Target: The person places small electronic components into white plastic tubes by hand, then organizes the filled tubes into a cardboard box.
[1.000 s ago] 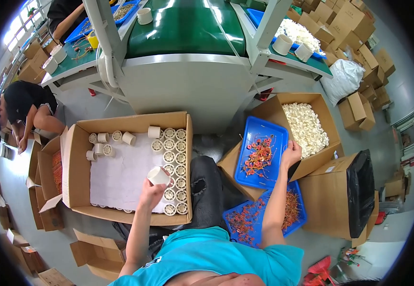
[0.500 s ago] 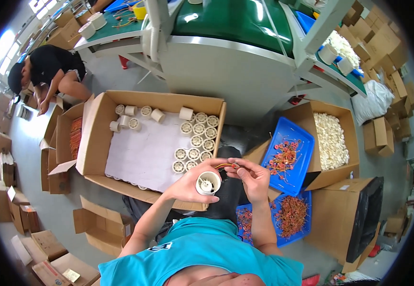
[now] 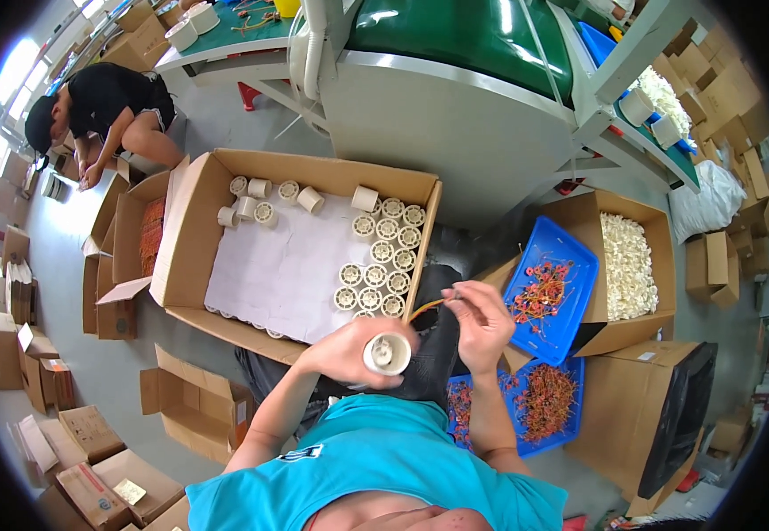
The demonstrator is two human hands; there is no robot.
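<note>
Above my lap, my left hand [image 3: 346, 350] is closed round a white plastic cup-shaped housing [image 3: 387, 355], its open end facing up and a small inner part showing inside. My right hand [image 3: 481, 324], up and to the right of it, pinches the end of some thin orange-yellow wires [image 3: 426, 308]. These wires run from the fingertips down toward the far side of the housing. What sits at the pinched end is mostly covered by the fingers. Beyond my left hand, similar white housings [image 3: 374, 275] stand in a cardboard box [image 3: 291, 159], several grouped along its right side.
To the right are a blue tray [image 3: 570, 305] of red-ended wires, a box of white small parts [image 3: 628, 265] and a lower blue tray [image 3: 570, 423] heaped with wires. A steel-framed bench with a green belt [image 3: 455, 35] stands ahead. A person [image 3: 110, 111] crouches at the far left.
My right hand has drawn away from the left, up and rightward, with the wires stretching between them. The left hand has turned the housing slightly. The whole view has shifted a little.
</note>
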